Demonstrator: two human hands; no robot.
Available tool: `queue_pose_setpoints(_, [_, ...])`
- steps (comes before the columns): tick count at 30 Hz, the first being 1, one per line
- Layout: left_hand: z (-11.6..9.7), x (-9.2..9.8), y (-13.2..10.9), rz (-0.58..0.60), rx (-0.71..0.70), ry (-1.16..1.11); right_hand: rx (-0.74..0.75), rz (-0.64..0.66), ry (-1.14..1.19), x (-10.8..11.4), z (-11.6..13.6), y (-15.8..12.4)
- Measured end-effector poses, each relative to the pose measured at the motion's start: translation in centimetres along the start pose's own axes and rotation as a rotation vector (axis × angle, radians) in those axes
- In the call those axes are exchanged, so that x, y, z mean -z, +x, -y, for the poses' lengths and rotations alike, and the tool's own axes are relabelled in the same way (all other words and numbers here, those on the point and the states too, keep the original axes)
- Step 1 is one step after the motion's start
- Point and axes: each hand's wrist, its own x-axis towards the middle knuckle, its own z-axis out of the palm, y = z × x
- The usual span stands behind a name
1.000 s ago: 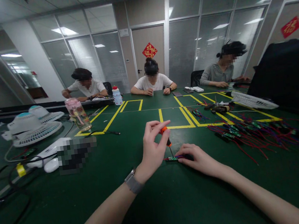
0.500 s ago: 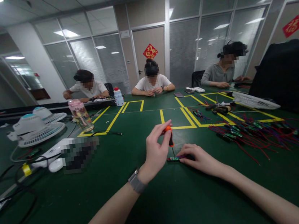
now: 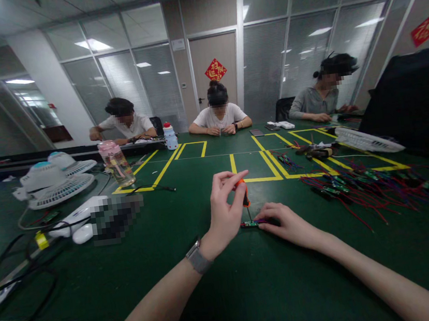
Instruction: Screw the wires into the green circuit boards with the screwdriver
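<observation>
My left hand [image 3: 226,208], with a watch on its wrist, is closed around the handle of an orange and black screwdriver [image 3: 246,198]. The screwdriver stands nearly upright, its shaft pointing down and its tip at a small green circuit board [image 3: 249,224] on the table. My right hand [image 3: 280,220] lies low on the table and pinches the board's right end, where thin red and blue wires come off. The fingertips partly cover that end. Exactly where the tip meets the board is too small to make out.
A heap of wired circuit boards [image 3: 343,186] spreads over the green table [image 3: 223,295] at right, near pliers [image 3: 317,152]. White fans [image 3: 61,187], a pink-lidded bottle [image 3: 117,164] and black cables [image 3: 38,286] are at left. Three people sit across the table.
The index finger of my left hand has straightened a little over the top of the screwdriver. The right hand and the board stay in place; the view has shifted slightly.
</observation>
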Motion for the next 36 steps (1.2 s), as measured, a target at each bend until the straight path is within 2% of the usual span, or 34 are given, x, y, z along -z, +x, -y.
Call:
queue_pose_setpoints(4, [0.07,-0.02,0.05,0.078,-0.008,-0.105,0.000,-0.003,0.002,-0.04,-0.11,0.04])
queue_pose_setpoints(9, [-0.07,-0.02,-0.07,-0.006,-0.030,0.016,0.001,0.001,-0.001,-0.01,0.02,0.01])
queue_pose_setpoints(14, [-0.07,0.00,-0.09,0.068,-0.006,-0.071,-0.017,0.008,-0.006,-0.02,0.09,0.03])
queue_pose_setpoints(19, [-0.22,0.11,-0.07,-0.009,-0.002,0.039,-0.013,0.010,-0.010,-0.05,0.06,0.03])
queue_pose_setpoints(24, [-0.17,0.07,-0.06,0.088,0.004,-0.085,-0.017,0.004,-0.011,-0.06,0.02,0.00])
queue_pose_setpoints(29, [-0.06,-0.03,-0.19,-0.014,-0.018,0.035,-0.011,0.008,-0.009,-0.07,0.01,0.01])
queue_pose_setpoints(34, [-0.05,-0.12,-0.27,0.060,0.017,-0.076,-0.002,0.003,-0.014,-0.01,0.13,0.06])
queue_pose_setpoints(36, [-0.10,-0.11,-0.24,0.036,0.010,-0.056,-0.005,0.004,-0.013,0.03,0.19,0.06])
